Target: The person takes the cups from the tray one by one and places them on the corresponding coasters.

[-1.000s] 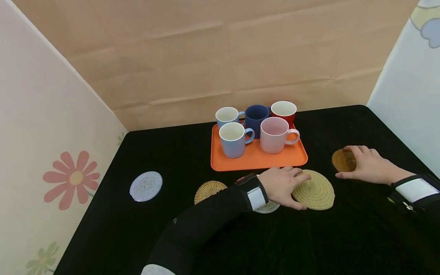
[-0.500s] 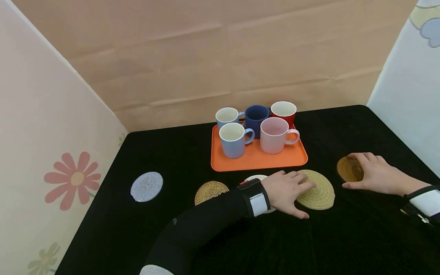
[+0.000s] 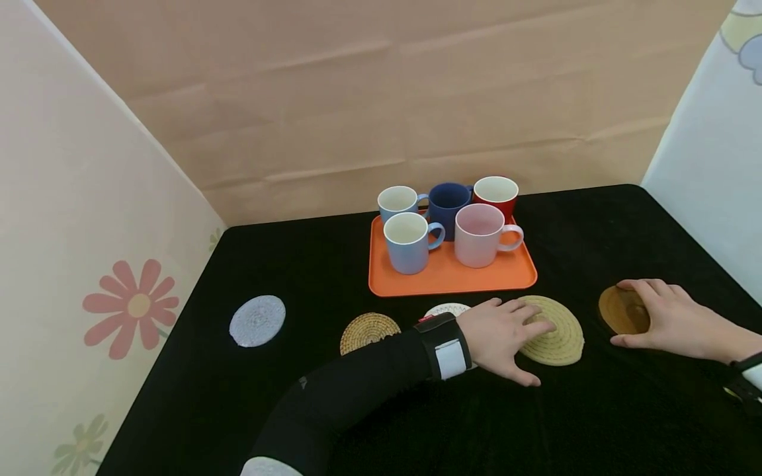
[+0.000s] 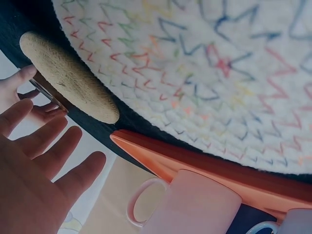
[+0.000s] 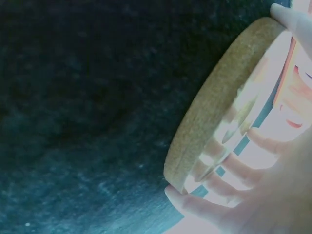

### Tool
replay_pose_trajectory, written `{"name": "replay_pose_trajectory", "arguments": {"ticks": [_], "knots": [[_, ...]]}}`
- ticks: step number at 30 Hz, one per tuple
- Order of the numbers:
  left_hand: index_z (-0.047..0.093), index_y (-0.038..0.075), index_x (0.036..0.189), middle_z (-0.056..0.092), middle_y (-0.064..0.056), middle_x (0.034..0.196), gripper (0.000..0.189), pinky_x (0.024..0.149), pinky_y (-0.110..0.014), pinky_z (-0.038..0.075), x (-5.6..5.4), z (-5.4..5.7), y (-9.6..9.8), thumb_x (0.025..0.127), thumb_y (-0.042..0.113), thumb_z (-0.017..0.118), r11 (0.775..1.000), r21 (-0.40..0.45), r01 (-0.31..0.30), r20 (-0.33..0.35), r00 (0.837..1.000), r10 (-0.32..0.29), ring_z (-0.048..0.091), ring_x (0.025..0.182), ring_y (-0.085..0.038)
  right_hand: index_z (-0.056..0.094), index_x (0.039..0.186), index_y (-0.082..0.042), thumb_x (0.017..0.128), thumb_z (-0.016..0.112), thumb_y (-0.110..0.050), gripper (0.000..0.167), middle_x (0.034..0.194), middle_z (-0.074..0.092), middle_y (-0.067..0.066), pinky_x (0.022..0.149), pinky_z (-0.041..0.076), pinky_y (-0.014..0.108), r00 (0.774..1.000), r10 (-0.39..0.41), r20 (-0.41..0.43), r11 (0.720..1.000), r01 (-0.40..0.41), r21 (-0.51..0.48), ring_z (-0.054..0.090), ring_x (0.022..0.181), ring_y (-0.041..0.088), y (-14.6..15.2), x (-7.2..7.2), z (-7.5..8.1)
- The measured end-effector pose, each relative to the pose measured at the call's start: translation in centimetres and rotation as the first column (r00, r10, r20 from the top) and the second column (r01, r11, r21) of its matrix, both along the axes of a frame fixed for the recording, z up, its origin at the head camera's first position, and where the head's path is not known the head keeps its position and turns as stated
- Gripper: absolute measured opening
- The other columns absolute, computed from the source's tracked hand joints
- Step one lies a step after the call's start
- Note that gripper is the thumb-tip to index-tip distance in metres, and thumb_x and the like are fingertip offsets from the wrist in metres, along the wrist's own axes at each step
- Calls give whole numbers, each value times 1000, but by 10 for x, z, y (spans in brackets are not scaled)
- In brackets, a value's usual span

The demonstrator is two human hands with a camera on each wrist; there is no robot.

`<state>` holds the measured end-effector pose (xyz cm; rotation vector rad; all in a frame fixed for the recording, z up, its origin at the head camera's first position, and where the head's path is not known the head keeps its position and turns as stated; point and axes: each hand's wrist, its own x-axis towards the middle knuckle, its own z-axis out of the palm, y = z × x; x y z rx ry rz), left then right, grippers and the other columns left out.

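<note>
My right hand (image 3: 675, 317) grips a round brown wooden coaster (image 3: 619, 309) at its edges, thumb on one side and a finger on the other. In the right wrist view this coaster (image 5: 219, 105) shows its thick rim close over the black cloth. My left hand (image 3: 497, 337) spreads its fingers, with the fingertips overlapping a pale yellow woven coaster (image 3: 559, 334). The left wrist view shows these fingers (image 4: 80, 178) extended and holding nothing. A white coaster with coloured zigzag stitching (image 4: 195, 83) lies under the left wrist, partly hidden in the head view.
An orange tray (image 3: 393, 284) at the back carries several mugs, among them a pink mug (image 3: 476, 241) and a light blue mug (image 3: 407, 248). A tan woven coaster (image 3: 366, 330) and a white round coaster (image 3: 257, 320) lie to the left on the black tablecloth (image 3: 297, 264).
My right hand has moved right and nearer to me, with the wooden coaster going along. My left hand has shifted slightly to the right and nearer, its fingers staying over the yellow coaster.
</note>
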<state>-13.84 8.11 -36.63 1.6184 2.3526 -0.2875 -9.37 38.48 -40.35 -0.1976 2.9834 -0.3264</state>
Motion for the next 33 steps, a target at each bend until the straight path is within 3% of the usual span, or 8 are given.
{"name": "replay_pose_trajectory", "arguments": {"ticks": [7, 15, 21, 28, 33], "knots": [[16, 35, 155, 18, 4, 159, 91, 110, -30, 24, 1, 0, 0, 81, 81, 44, 1000, 10, 6, -12, 1000, -6, 16, 143, -12, 36, 131, 10, 65, 81, -61, 106, 116, 36, 39, 67, 44, 63, 1000, 5, -7, 1000, -5, 6, 35, 100, 58, 1, 4, -1], [15, 35, 155, 17, 3, 159, 91, 111, -31, 23, 0, -1, -3, 82, 80, 45, 1000, 4, 3, -14, 1000, -3, 16, 143, -12, 35, 131, 8, 65, 83, -59, 105, 116, 38, 38, 60, 47, 55, 1000, 23, -13, 1000, -23, -2, 37, 98, 56, -3, 3, 0], [16, 34, 155, 18, 3, 159, 90, 111, -31, 23, -2, -1, -6, 82, 79, 45, 1000, 10, 12, -12, 1000, -12, 17, 143, -11, 35, 131, 7, 64, 83, -60, 106, 115, 37, 37, 60, 47, 55, 1000, 22, -11, 1000, -22, 1, 37, 98, 57, -2, 3, -1], [25, 28, 154, 25, 2, 157, 84, 111, -29, 25, -5, 0, -23, 86, 72, 48, 995, 38, 91, 7, 996, -91, 24, 140, -11, 36, 133, 9, 69, 77, -64, 105, 126, 33, 41, 70, 46, 65, 998, 60, -7, 996, -60, 69, 37, 105, 63, -9, 4, 6], [30, 25, 153, 31, 2, 154, 81, 110, -29, 27, -9, 3, -47, 88, 69, 52, 992, 47, 115, 8, 993, -115, 30, 138, -10, 47, 132, 4, 76, 72, -64, 91, 134, 36, 36, 85, 41, 68, 985, 156, -79, 981, -145, 126, 40, 115, 56, -34, 0, 19]]}}
